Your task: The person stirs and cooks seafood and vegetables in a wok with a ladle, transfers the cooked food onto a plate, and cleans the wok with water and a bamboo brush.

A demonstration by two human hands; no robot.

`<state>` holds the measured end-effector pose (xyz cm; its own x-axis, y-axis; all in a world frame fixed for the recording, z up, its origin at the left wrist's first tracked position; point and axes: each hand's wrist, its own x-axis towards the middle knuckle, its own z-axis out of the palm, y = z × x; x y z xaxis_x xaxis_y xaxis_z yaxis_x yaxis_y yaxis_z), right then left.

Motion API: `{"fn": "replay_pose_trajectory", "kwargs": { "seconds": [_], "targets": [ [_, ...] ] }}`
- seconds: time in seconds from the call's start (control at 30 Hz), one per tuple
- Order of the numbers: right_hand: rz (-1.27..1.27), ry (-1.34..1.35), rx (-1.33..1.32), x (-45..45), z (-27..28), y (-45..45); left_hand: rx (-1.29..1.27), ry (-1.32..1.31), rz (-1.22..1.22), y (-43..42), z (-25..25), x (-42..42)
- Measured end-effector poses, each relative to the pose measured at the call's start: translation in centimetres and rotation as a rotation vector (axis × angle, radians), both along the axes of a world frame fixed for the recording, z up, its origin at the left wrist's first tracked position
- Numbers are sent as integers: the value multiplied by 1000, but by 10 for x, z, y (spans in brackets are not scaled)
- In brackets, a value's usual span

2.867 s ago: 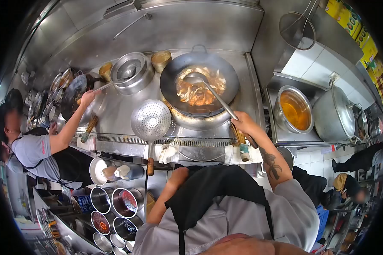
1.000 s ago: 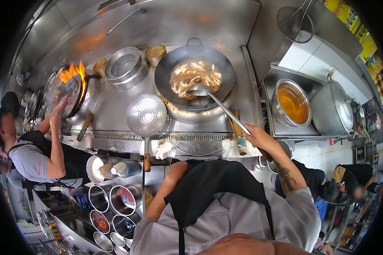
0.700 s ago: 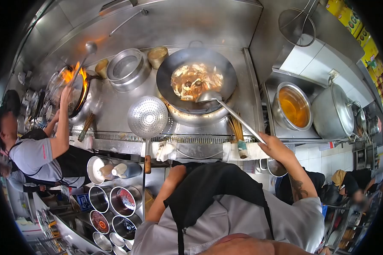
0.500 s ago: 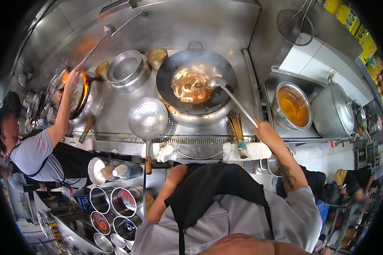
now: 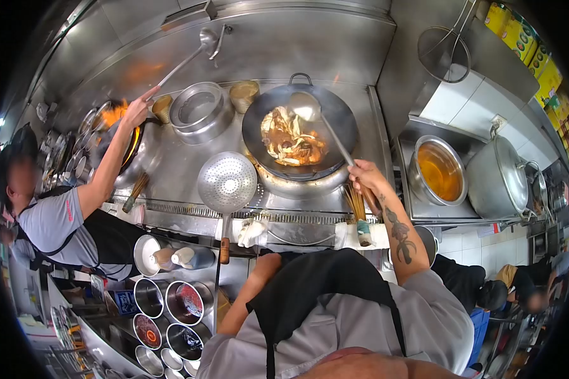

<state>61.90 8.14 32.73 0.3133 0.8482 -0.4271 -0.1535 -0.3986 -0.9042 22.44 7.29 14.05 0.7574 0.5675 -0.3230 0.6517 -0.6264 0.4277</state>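
Note:
My right hand (image 5: 368, 176) is closed around the handle of a long metal ladle (image 5: 306, 107), its bowl over the far part of a dark wok (image 5: 259, 138). Browned, sauce-coated pieces of food (image 5: 295, 142) lie in the wok's middle, near the ladle. At my waist, by the front edge of the stove, rests my left hand (image 5: 269, 263); its fingers are hidden against the black apron (image 5: 322, 284). Left of the wok, a perforated skimmer (image 5: 226, 182) lies with its wooden handle hanging over the edge.
Flames rise at the left burner, where a co-worker (image 5: 60, 221) holds another ladle (image 5: 186, 64). Stacked metal pots (image 5: 199, 114) stand behind the skimmer. Right of the stove are a bowl of orange liquid (image 5: 437, 170) and a large lidded pot (image 5: 498, 178). Sauce containers (image 5: 188, 302) sit lower left.
The ladle has moved from the food's right side to the far side of the wok, and my right hand has turned. The food sits more bunched together. The co-worker's ladle has shifted right.

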Motion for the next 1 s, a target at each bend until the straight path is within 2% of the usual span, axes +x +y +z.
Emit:
{"fn": "replay_pose_trajectory", "kwargs": {
  "seconds": [0.1,0.23,0.37,0.4,0.57,0.67,0.77,0.8,0.9,1.0],
  "targets": [
    [12,-332,101,19,-22,25,-2,2,6,-2,1,-4],
    [-70,-453,112,22,-43,64,0,2,4,-2,0,-5],
    [-39,-148,60,-5,-65,97,1,2,4,-1,0,-5],
    [21,-140,51,-16,-62,97,3,0,3,-1,0,-4],
    [224,46,4,-34,-32,37,-2,4,5,-2,2,-7],
    [242,0,-86,-3,-26,7,-14,9,20,-5,1,-10],
    [275,-219,-24,5,-24,-2,-18,19,29,-5,2,-13],
    [235,-397,-3,-7,-11,-6,-19,23,26,-6,2,-12],
    [159,-490,112,-15,-41,5,-12,33,21,-4,3,-9],
    [268,-461,49,-20,-42,-7,-5,35,11,-2,7,-5]
  ]
}}
